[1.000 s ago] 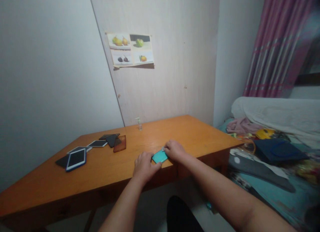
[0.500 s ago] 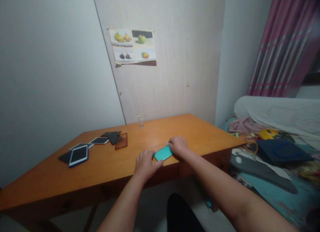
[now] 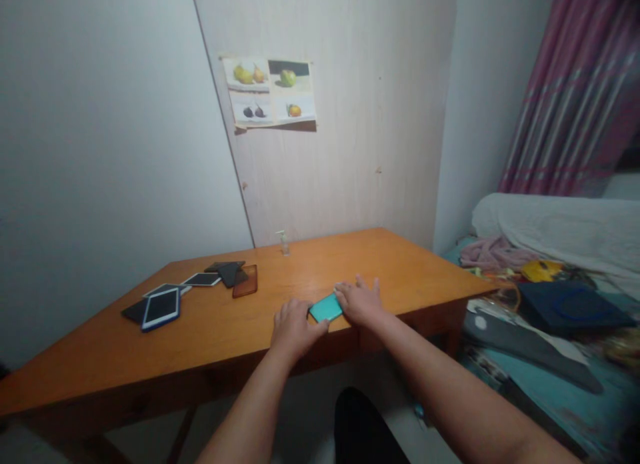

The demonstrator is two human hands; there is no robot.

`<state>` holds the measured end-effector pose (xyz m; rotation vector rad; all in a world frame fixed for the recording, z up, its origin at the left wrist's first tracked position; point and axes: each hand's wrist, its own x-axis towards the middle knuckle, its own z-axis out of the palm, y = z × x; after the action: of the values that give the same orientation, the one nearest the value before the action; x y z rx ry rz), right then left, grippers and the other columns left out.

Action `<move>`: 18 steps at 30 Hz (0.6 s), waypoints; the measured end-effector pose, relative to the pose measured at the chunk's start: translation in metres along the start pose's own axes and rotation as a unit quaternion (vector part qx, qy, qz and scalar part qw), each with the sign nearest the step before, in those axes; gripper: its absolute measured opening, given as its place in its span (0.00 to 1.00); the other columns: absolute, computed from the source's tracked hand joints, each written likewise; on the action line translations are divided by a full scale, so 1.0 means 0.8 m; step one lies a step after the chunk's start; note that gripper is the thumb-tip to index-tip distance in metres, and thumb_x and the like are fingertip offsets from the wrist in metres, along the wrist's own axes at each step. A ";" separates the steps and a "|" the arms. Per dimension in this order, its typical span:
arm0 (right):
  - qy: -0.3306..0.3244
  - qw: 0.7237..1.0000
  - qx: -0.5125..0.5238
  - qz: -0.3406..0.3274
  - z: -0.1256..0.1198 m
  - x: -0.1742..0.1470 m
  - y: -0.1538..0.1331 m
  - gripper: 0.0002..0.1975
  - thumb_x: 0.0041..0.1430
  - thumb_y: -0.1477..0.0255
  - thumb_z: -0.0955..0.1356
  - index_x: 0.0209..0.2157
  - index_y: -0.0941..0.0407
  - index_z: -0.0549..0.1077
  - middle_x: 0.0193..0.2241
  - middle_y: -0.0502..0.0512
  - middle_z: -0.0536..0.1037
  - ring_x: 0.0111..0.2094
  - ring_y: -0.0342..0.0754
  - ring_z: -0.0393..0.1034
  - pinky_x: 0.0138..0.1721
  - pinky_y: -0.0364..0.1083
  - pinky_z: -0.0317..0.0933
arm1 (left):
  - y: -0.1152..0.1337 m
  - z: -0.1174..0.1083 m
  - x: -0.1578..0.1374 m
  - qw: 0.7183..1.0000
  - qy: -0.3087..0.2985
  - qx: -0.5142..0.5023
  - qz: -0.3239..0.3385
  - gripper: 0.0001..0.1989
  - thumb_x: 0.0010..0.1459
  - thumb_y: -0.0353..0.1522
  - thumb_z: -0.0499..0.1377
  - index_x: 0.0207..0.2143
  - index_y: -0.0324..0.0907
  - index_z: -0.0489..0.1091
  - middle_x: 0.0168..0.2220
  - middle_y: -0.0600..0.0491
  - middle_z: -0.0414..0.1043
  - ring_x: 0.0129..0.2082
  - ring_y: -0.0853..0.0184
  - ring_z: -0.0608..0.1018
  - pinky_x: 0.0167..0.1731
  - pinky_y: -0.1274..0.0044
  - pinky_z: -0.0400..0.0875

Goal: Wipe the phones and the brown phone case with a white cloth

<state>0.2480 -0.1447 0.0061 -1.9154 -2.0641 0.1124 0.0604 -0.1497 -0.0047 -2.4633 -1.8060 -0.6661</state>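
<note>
A flat turquoise phone or phone case (image 3: 327, 309) lies aslant near the front edge of the wooden desk (image 3: 210, 337). My left hand (image 3: 295, 327) grips its left end, thumb along the near side and fingers at the far side. Over the right end rests my right hand (image 3: 361, 304), palm down, fingers spread and a couple of them raised. That end is hidden beneath it. Something small and pale shows at the right fingertips, too small to name.
Left on the desk are a blue-edged tablet (image 3: 161, 309), a white-framed device (image 3: 203, 279), dark flat pieces (image 3: 230, 273) and a brown translucent case (image 3: 245, 282). A small pump bottle (image 3: 285, 244) stands behind. A bed (image 3: 565, 377) with clothes and bags adjoins on the right.
My right hand has turned slightly and its fingers have spread, some lifting. My left hand keeps its grip on the turquoise phone or case. The whole view has shifted a little.
</note>
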 end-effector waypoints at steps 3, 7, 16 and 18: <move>-0.021 0.998 0.005 -0.052 0.003 -0.010 -0.006 0.25 0.71 0.58 0.51 0.64 0.43 0.62 0.67 0.49 0.60 0.70 0.64 0.39 0.60 0.77 0.24 | -0.003 0.004 0.000 1.000 0.010 -0.009 0.007 0.20 0.54 0.48 0.60 0.44 0.47 0.74 0.42 0.49 0.72 0.45 0.56 0.72 0.43 0.70 0.63; -0.022 0.993 0.007 -0.117 0.004 -0.018 -0.009 0.25 0.71 0.58 0.51 0.64 0.41 0.61 0.66 0.48 0.62 0.70 0.61 0.37 0.61 0.76 0.19 | -0.004 0.005 0.000 1.000 0.011 -0.011 0.007 0.19 0.55 0.48 0.59 0.44 0.48 0.74 0.41 0.49 0.72 0.45 0.56 0.72 0.43 0.71 0.63; -0.014 0.995 0.024 -0.094 0.006 -0.022 -0.007 0.25 0.71 0.59 0.52 0.64 0.46 0.62 0.66 0.51 0.62 0.70 0.59 0.39 0.62 0.74 0.20 | -0.006 0.008 0.001 1.000 0.016 -0.007 0.006 0.21 0.54 0.49 0.60 0.44 0.47 0.74 0.42 0.49 0.72 0.45 0.56 0.72 0.43 0.70 0.62; -0.010 0.991 0.028 -0.132 0.008 -0.026 -0.008 0.25 0.71 0.58 0.52 0.63 0.45 0.63 0.65 0.50 0.64 0.70 0.58 0.40 0.62 0.74 0.19 | -0.007 0.008 0.001 1.000 0.014 -0.006 0.006 0.21 0.55 0.49 0.59 0.44 0.47 0.74 0.41 0.49 0.72 0.45 0.56 0.72 0.43 0.70 0.62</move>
<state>0.2410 -0.1646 -0.0017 -1.5986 -2.2800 0.1273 0.0577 -0.1456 -0.0116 -2.4574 -1.7818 -0.7106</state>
